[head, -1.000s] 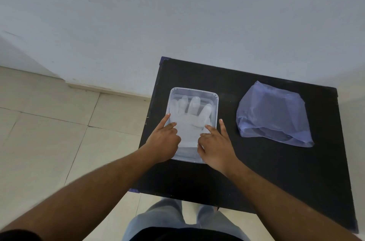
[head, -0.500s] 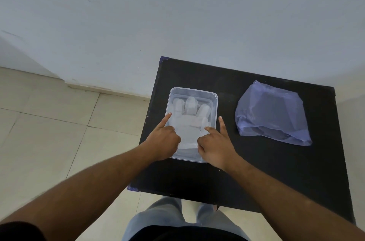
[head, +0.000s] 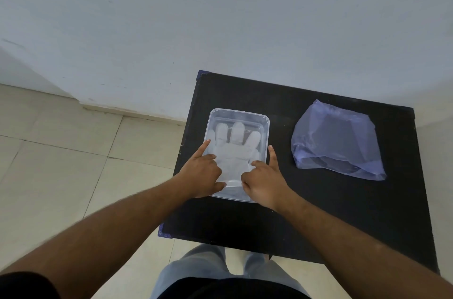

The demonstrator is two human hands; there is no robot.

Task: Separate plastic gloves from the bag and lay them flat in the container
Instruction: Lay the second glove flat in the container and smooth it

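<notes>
A clear rectangular plastic container (head: 238, 112) sits on the left half of a black table (head: 318, 213). A translucent plastic glove (head: 234, 151) lies flat inside it, fingers pointing away from me. My left hand (head: 202, 175) rests on the container's near left corner, index finger stretched along the left rim. My right hand (head: 263, 179) rests on the near right corner, fingertips pressing the glove's cuff area, one finger along the right rim. Neither hand grips anything. A bluish translucent plastic bag (head: 337, 139) lies to the right.
The table stands against a pale wall (head: 220, 16). Tiled floor (head: 61, 151) lies to the left and below the table's left and near edges. My legs show under the near edge.
Both hands have stayed at the container's near corners, pressing the glove. The glove looks slightly flatter and more centred. The bag has not moved.
</notes>
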